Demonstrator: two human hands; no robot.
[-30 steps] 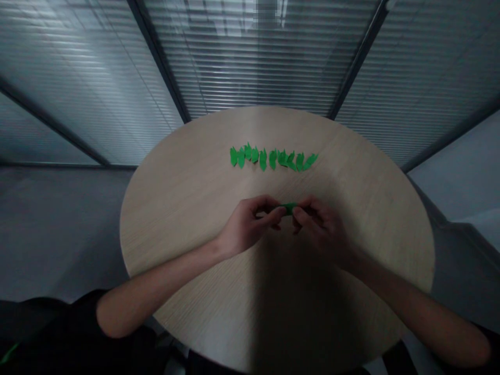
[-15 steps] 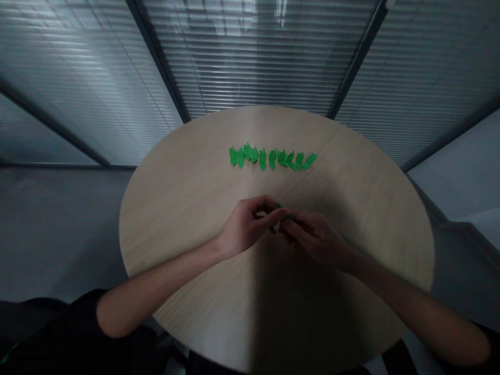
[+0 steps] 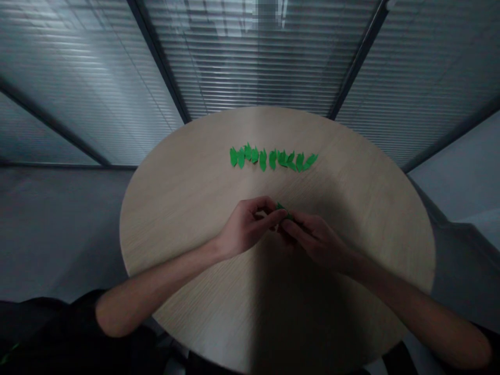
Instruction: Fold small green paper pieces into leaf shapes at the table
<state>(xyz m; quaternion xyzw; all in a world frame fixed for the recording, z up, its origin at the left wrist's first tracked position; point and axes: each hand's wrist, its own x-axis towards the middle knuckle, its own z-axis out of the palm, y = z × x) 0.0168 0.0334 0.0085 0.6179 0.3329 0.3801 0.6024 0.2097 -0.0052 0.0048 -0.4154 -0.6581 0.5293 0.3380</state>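
Observation:
Above the middle of the round table (image 3: 167, 208), my left hand (image 3: 250, 224) and my right hand (image 3: 312, 234) meet at the fingertips. Both are closed in a pinch on a small green paper piece (image 3: 280, 206); only its upper tip and a thin edge show, and the fingers hide the rest. Beyond the hands lies an uneven row of several folded green paper pieces (image 3: 263, 160), shaped like small leaves with pointed ends. Some of them touch or overlap, others lie slightly apart.
Glass panels with horizontal blinds (image 3: 258, 78) stand just behind the table's far edge, divided by dark frames (image 3: 160, 62). Grey floor (image 3: 58, 219) shows at the left. My own shadow falls across the near right part of the tabletop.
The fingers have shifted very slightly around the small green piece, and a little more of its tip shows. The row of green pieces stays as it was.

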